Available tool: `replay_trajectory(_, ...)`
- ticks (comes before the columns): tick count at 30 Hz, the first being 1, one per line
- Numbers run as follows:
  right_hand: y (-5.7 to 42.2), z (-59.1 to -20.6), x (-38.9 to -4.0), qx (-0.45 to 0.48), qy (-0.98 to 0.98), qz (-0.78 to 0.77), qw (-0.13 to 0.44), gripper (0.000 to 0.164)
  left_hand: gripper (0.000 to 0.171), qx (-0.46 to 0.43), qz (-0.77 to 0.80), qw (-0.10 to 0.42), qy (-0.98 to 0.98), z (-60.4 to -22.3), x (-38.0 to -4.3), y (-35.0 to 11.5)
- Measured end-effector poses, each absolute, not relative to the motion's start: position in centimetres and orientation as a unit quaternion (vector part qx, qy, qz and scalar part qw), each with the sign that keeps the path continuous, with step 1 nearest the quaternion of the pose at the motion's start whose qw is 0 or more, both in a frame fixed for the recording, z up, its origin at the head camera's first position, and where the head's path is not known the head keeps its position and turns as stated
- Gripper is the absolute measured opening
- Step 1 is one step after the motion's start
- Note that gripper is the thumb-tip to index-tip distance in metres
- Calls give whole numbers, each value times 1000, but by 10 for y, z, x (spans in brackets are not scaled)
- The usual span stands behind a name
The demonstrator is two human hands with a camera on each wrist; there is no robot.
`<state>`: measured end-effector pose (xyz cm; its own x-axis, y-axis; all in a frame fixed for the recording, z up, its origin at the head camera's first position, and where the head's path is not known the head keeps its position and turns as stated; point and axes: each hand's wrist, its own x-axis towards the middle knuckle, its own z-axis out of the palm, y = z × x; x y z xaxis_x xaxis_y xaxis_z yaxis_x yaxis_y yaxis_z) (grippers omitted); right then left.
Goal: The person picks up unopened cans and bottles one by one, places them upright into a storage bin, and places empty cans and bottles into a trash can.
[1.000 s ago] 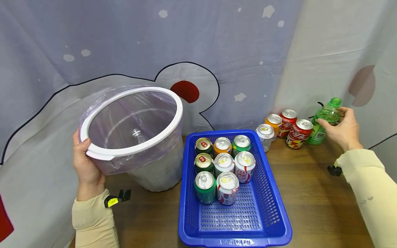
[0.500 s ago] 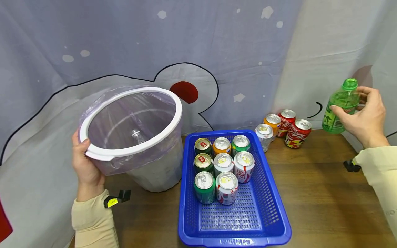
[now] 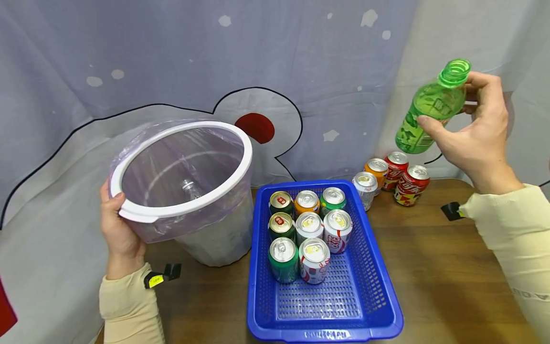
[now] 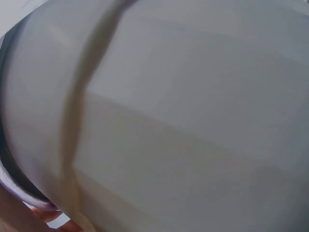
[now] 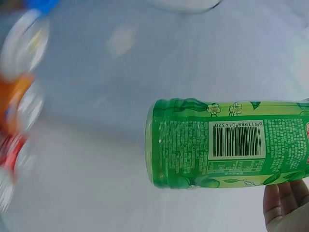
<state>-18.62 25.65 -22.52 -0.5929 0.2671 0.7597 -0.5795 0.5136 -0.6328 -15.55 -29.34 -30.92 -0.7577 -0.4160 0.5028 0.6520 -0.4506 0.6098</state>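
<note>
My right hand [image 3: 481, 129] grips a green plastic bottle [image 3: 431, 112] around its upper body, thumb in front. Uncapped, the bottle leans with its mouth up to the right, high above the table. Its printed label with a barcode [image 5: 237, 139] fills much of the right wrist view. At the left, my left hand [image 3: 119, 229] holds the white rim [image 3: 180, 209] of a bin [image 3: 219, 243] lined with a clear purple bag, tipping it toward me. A clear bottle [image 3: 191, 188] lies inside. The left wrist view is mostly the bin's pale wall [image 4: 193, 121], with fingertips at the lower left.
A blue basket [image 3: 388, 286] with several upright cans stands in the middle of the wooden table [image 3: 434, 267]. To its right, by the curtain [image 3: 335, 71], stand a white can [image 3: 365, 191], an orange can [image 3: 378, 167] and two red cans [image 3: 411, 188].
My right hand has lifted the green bottle off the table from beside the red cans, first to the right, then up and left, tilting it. The left hand and bin stay put.
</note>
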Motion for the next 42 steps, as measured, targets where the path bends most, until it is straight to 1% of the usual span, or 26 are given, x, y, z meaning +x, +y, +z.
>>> replay_trajectory(5, 208, -204, -182, 193, -682, 557, 434, 60, 56, -142, -843, 315, -413, -308, -155, -293)
replay_trajectory(10, 168, -195, -189, 292, -605, 622, 403, 59, 55, -142, -838, 320, -419, -308, -155, -292)
replay_trajectory(13, 143, -191, -190, 328, -580, 639, 383, 58, 56, -142, -841, 316, -416, -307, -155, -292)
replay_trajectory(18, 104, -189, -192, 362, -566, 648, 359, 56, 56, -137, -847, 311, -409, -306, -153, -292)
replay_trajectory(22, 75, -191, -192, 378, -564, 649, 343, 55, 56, -137, -848, 311, -407, -306, -154, -292)
replay_trajectory(28, 33, -199, -189, 389, -583, 647, 301, 57, 54, -134, -827, 332, -433, -308, -155, -292)
replay_trajectory(35, -5, -218, -189, 366, -632, 643, 230, 63, 52, -127, -850, 312, -405, -305, -153, -291)
replay_trajectory(42, -27, -236, -193, 336, -705, 597, 183, 68, 52, -124, -851, 314, -403, -305, -150, -289)
